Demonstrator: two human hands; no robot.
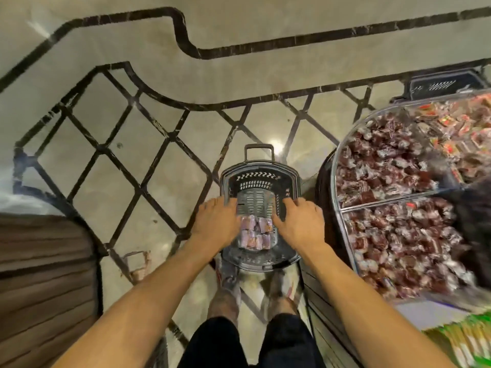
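A black plastic shopping basket (260,179) with a pull handle stands on the patterned floor in front of my feet. Several small purple-wrapped packets (255,233) lie in a cluster on its bottom. My left hand (216,221) reaches down over the basket's left rim, fingers stretched forward beside the packets. My right hand (300,224) does the same on the right side. The packets sit between the two hands, and I cannot tell whether the hands touch them. Neither hand curls round anything.
A clear-walled display bin (393,203) full of dark red wrapped sweets stands close on the right. Red packets (457,128) fill its far section. Another black basket (441,85) lies behind it. Green packets (467,338) are at lower right, and a brown wooden stand (39,274) is on the left.
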